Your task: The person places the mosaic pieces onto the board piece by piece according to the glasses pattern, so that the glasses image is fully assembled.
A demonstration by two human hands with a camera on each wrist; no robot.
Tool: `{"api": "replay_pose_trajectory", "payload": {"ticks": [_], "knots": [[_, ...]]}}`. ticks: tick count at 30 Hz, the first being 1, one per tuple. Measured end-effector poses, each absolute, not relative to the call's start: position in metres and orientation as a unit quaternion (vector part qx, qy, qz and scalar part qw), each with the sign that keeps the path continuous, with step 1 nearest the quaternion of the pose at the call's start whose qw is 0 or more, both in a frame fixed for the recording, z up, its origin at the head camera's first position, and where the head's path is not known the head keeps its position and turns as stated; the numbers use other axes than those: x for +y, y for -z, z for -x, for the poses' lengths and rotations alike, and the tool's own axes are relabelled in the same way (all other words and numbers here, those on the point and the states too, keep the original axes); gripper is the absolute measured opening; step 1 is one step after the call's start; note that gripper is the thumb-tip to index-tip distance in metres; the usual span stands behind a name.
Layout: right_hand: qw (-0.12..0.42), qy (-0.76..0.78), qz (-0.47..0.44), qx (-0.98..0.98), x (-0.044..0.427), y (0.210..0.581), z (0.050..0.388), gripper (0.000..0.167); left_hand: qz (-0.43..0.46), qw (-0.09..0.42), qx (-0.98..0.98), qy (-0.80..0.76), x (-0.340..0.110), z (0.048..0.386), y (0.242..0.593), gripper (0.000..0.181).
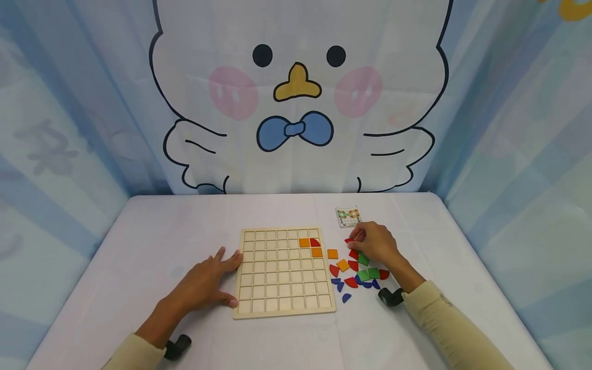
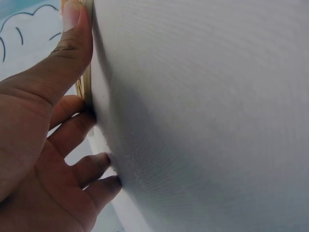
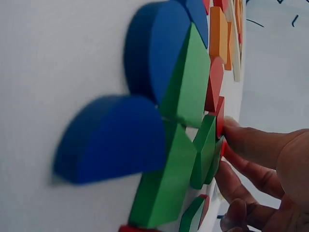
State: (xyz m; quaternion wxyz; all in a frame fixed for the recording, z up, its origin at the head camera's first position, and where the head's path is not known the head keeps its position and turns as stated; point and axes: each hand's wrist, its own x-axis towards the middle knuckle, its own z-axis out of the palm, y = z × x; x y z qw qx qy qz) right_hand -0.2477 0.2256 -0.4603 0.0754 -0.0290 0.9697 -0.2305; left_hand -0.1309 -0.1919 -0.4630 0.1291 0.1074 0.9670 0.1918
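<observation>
A wooden grid board lies flat on the table. My left hand is spread at its left side, thumb and index finger touching the edge. In the left wrist view the thumb rests against the board's rim. Two orange squares and a red quarter-circle sit in cells at the board's upper right. My right hand pinches a red block between thumb and fingers, above the loose pieces. The fingers partly hide that block, so its full outline cannot be seen.
Loose blocks lie right of the board: orange squares, red quarter-circles, green squares and blue half-circles. A small pattern card lies behind them. A printed curtain stands along the table's back edge.
</observation>
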Motion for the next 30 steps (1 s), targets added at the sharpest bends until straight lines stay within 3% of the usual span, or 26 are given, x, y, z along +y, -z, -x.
{"api": "replay_pose_trajectory", "payload": {"ticks": [7, 16, 30], "knots": [[0.080, 0.244, 0.033, 0.966, 0.218, 0.459, 0.249, 0.022, -0.109, 0.128, 0.967, -0.189, -0.193, 0.130, 0.464, 0.116], [0.069, 0.280, 0.058, 0.956, 0.203, 0.457, 0.242, 0.009, -0.113, 0.127, 0.968, -0.187, -0.194, 0.131, 0.465, 0.116], [0.055, 0.315, 0.084, 0.944, 0.178, 0.458, 0.239, 0.018, -0.115, 0.125, 0.968, -0.184, -0.195, 0.132, 0.468, 0.115]]}}
